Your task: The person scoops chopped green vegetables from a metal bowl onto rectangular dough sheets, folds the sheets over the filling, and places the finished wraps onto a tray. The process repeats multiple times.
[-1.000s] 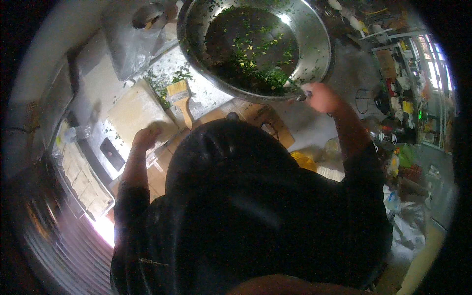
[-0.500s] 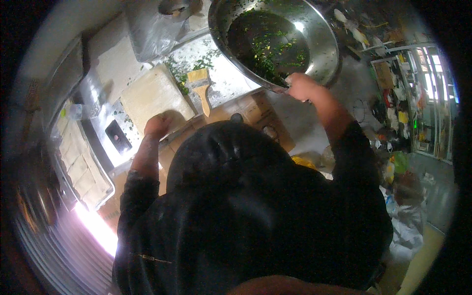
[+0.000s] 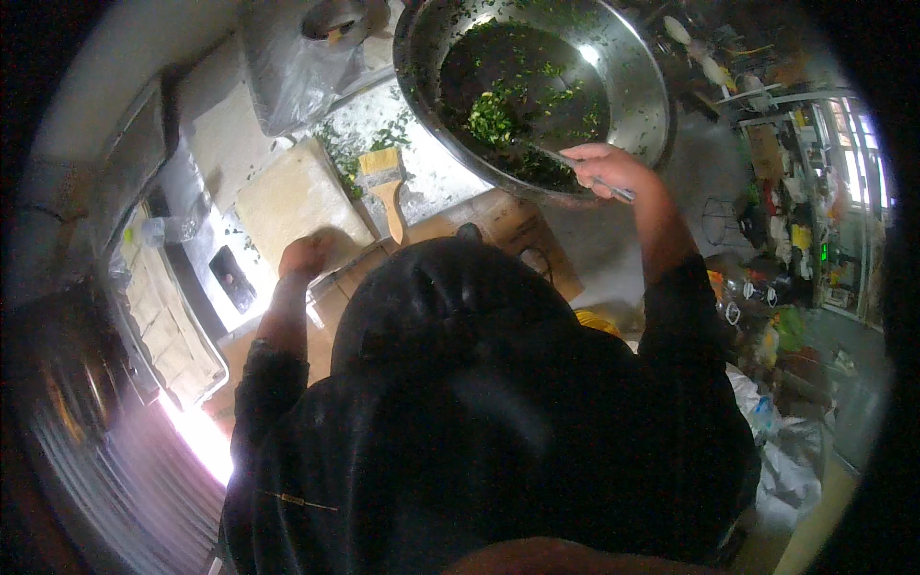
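My right hand (image 3: 613,173) is closed on the handle of a metal spoon (image 3: 550,151) that reaches into a large steel bowl (image 3: 636,115). At the spoon's far end a clump of chopped greens (image 3: 493,119) is gathered, hiding its head. More green bits cling to the bowl's floor and walls. My left hand (image 3: 304,257) rests, fingers curled, at the near edge of a pale, flat square stack (image 3: 297,196) that looks like dough sheets. Whatever lies under those fingers is hidden. Just right of the stack lies a wide flat brush (image 3: 385,187) with a wooden handle.
Scattered greens (image 3: 393,134) cover part of the white tabletop. A dark phone (image 3: 232,275) lies left of the stack. Farther left is a tray (image 3: 222,369) of pale folded pieces. Clear plastic (image 3: 292,91) and a round container (image 3: 331,19) stand at the back. Cardboard (image 3: 503,220) lines the near side.
My right hand has shifted slightly right, and the spoon handle now shows. The greens are bunched in a clump farther into the bowl. My left hand stays by the stack.
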A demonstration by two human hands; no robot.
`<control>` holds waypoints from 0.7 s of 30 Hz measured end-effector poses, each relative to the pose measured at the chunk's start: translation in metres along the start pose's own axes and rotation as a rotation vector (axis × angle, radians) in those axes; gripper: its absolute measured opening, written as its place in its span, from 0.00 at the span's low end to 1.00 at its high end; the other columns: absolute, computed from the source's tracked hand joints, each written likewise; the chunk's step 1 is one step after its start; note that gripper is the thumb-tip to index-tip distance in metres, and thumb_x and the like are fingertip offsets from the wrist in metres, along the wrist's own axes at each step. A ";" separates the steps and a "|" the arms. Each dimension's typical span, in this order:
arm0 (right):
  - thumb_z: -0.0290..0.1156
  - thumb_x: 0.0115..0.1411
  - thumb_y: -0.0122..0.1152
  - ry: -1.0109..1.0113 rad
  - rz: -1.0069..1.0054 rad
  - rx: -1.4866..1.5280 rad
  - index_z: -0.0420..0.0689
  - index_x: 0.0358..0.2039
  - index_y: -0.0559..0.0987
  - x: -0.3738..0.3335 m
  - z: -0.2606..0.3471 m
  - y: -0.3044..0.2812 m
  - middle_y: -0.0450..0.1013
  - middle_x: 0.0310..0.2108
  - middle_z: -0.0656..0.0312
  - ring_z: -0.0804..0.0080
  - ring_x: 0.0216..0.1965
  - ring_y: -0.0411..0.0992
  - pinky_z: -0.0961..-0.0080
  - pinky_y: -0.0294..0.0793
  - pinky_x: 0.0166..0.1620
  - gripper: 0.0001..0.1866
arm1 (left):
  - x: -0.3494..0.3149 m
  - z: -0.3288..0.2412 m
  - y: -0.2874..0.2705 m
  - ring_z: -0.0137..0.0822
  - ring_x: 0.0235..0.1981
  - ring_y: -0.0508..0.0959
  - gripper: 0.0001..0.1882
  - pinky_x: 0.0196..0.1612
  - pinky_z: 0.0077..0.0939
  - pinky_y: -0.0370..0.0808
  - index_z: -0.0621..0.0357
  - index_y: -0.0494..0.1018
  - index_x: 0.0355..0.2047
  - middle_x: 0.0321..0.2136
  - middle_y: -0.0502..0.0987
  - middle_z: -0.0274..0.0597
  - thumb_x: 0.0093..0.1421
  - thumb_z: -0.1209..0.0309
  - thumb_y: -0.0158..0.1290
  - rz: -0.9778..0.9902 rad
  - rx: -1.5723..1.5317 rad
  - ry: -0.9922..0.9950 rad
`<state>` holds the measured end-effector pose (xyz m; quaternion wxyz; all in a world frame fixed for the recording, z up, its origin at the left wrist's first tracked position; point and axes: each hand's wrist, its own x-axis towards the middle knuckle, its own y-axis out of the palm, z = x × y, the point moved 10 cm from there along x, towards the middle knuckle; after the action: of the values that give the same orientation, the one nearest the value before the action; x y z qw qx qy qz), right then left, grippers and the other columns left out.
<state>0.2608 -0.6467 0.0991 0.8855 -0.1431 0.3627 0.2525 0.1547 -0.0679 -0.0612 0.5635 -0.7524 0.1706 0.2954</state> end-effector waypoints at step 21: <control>0.30 0.63 0.59 -0.020 0.066 -0.380 0.41 0.66 0.70 0.047 0.016 0.015 0.77 0.31 0.54 0.78 0.16 0.67 0.76 0.69 0.22 0.30 | -0.017 -0.016 -0.009 0.54 0.55 0.78 0.30 0.58 0.43 0.72 0.50 0.78 0.54 0.51 0.80 0.54 0.67 0.42 0.42 -0.001 -0.089 -0.174</control>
<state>0.2899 -0.6110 0.0757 0.8375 -0.2933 0.3039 0.3468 0.1516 -0.0817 -0.0407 0.5424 -0.7481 0.1075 0.3669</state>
